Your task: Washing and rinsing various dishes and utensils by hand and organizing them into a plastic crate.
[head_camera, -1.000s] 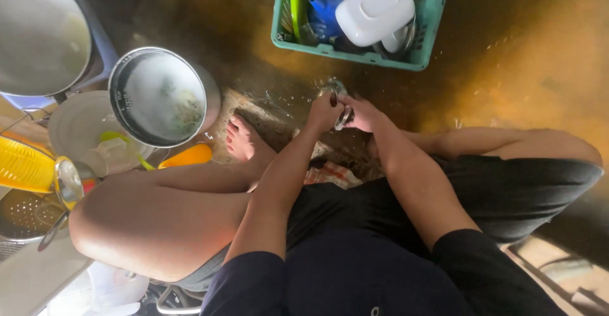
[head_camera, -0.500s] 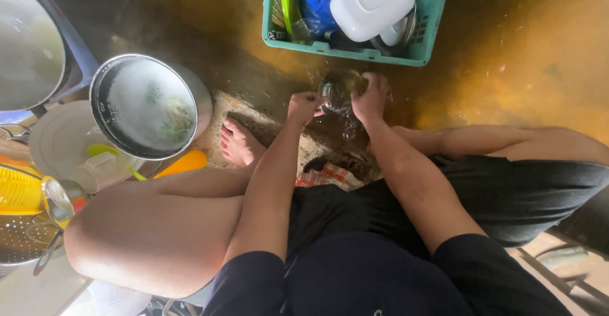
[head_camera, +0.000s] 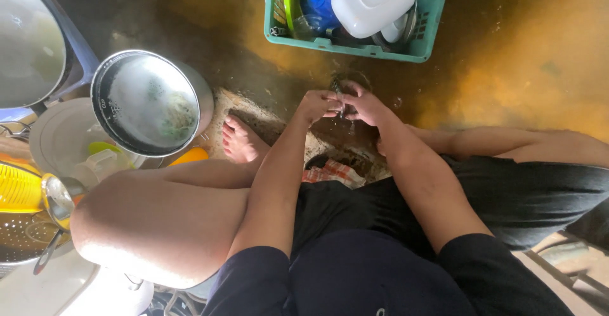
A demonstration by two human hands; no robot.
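A small clear glass item, too blurred to identify, sits between the left hand and right hand, both curled closed around it, just below the green plastic crate. A round metal pot stands well left of the crate.

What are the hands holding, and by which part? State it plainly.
Both the left hand and the right hand grip a small clear glass between them, around its sides; the exact finger placement cannot be told.
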